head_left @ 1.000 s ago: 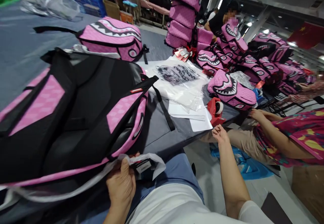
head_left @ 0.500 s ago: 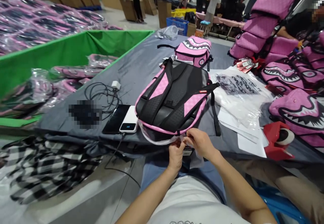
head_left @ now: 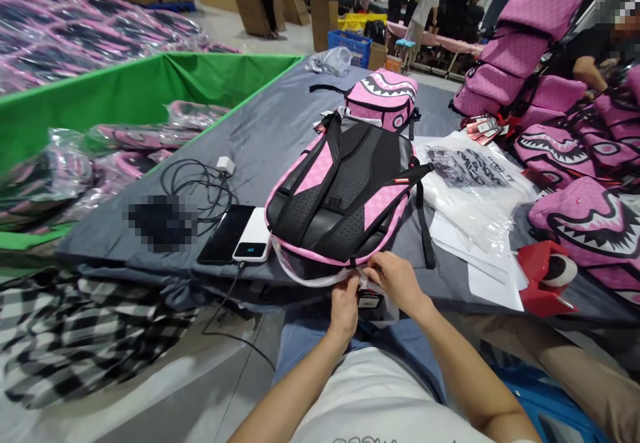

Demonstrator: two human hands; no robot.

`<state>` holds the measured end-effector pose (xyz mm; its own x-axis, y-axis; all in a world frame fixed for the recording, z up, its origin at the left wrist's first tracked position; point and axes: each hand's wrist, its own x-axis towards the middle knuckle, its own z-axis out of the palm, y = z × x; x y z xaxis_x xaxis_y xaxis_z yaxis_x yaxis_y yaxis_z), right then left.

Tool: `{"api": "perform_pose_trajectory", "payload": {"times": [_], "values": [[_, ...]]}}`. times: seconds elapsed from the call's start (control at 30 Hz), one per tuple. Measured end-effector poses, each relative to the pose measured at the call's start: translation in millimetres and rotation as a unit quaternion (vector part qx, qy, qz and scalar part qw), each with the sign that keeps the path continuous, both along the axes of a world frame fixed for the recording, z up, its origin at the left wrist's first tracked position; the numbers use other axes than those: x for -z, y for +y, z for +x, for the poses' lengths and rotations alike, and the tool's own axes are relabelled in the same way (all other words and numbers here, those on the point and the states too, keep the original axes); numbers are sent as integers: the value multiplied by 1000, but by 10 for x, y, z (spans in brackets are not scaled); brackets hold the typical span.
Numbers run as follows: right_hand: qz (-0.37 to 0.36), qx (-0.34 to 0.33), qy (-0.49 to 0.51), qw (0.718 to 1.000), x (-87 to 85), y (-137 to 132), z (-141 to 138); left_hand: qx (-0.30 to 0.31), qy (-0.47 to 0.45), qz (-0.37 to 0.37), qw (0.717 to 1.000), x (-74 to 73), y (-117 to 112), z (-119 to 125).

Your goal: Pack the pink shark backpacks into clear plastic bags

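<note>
A pink and black backpack [head_left: 345,196] lies back-side up on the grey table [head_left: 280,129], its bottom end toward me. My left hand [head_left: 345,306] and my right hand [head_left: 397,283] meet at that near edge. Both are closed, pinching a small black hang tag in a clear plastic sleeve [head_left: 371,298] that hangs from the backpack's bottom. Clear plastic film sits under the bag's near edge.
A phone [head_left: 227,235] and a white power bank [head_left: 253,243] with cables lie left of the bag. Printed plastic bags [head_left: 470,176] and a red tape dispenser [head_left: 547,276] are to the right. Shark-mouth backpacks [head_left: 585,216] pile at right; a green bin [head_left: 125,96] stands left.
A second ago only my left hand held the tag while my right was out by the tape dispenser; now both hands pinch the tag. The view has pulled back from the bag.
</note>
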<state>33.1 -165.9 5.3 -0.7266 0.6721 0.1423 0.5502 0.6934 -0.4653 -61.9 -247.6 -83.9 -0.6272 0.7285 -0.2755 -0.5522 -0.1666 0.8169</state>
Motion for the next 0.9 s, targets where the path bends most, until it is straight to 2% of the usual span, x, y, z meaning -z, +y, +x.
{"api": "perform_pose_trajectory", "payload": {"times": [0.1, 0.2, 0.27, 0.37, 0.43, 0.53, 0.63, 0.77, 0.83, 0.9], "values": [[-80, -18, 42, 996, 62, 52, 38, 0, -41, 10, 999, 53, 33, 8], [-140, -13, 60, 988, 180, 85, 1, -8, -37, 4, 999, 91, 38, 1], [-151, 9, 50, 987, 253, 85, -40, -11, -18, -10, 1000, 90, 35, -8], [-128, 67, 34, 989, 320, 40, -70, -22, 9, -25, 999, 48, 43, -9], [-107, 100, 68, 987, 332, -16, -62, -37, 12, -26, 999, 8, 59, 0], [-113, 93, 151, 978, 316, -87, -30, -33, 4, -16, 999, -45, 92, 11], [-202, 58, 169, 963, 293, -72, -14, -35, -12, -5, 999, -68, 118, 4], [-364, 36, 134, 921, 286, 46, -57, -32, -17, 8, 999, -69, 139, -14], [-454, 30, 133, 881, 283, 103, -91, -27, -10, 7, 1000, -81, 162, -17], [-543, 28, 151, 826, 278, 149, -123, -26, -6, 3, 1000, -111, 185, -16]]}}
